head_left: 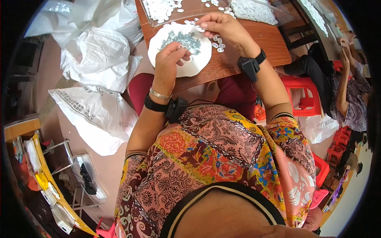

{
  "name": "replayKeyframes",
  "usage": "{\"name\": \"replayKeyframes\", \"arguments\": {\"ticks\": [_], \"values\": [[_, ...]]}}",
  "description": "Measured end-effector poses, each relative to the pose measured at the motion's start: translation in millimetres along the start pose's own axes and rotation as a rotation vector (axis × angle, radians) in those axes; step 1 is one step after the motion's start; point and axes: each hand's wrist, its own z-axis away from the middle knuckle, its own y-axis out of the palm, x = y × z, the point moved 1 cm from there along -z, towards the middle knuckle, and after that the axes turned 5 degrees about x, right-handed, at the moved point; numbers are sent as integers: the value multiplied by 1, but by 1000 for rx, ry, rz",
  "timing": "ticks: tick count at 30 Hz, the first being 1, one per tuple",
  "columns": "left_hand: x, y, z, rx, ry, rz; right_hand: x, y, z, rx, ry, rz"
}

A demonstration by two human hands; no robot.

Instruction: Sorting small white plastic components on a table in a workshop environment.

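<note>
A white scalloped plate (192,68) lies at the table's near edge, with a heap of small grey metal parts (183,39) on it, too small to name. My left hand (170,61) is over the plate's near side, thumb and finger pinched on a tiny whitish piece (181,46). Beyond the plate's right rim, my right hand (230,31) pinches a small white oval plastic piece (200,29). Below its fingers several white oval pieces with two holes (217,45) lie on the wood.
Clear trays of white pieces (160,10) stand at the back of the wooden table (262,47). White sacks (95,59) fill the floor at left. A red stool (303,95) stands at right, near another person (353,87). A shelf (43,178) is at lower left.
</note>
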Motion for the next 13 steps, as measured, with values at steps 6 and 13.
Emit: {"name": "replayKeyframes", "arguments": {"ticks": [6, 13], "values": [[-8, 3, -6, 7, 69, 80, 5, 26, 11, 55, 38, -153], [1, -2, -8, 55, 31, 154, -4, 37, 9, 113, -53, 9]]}}
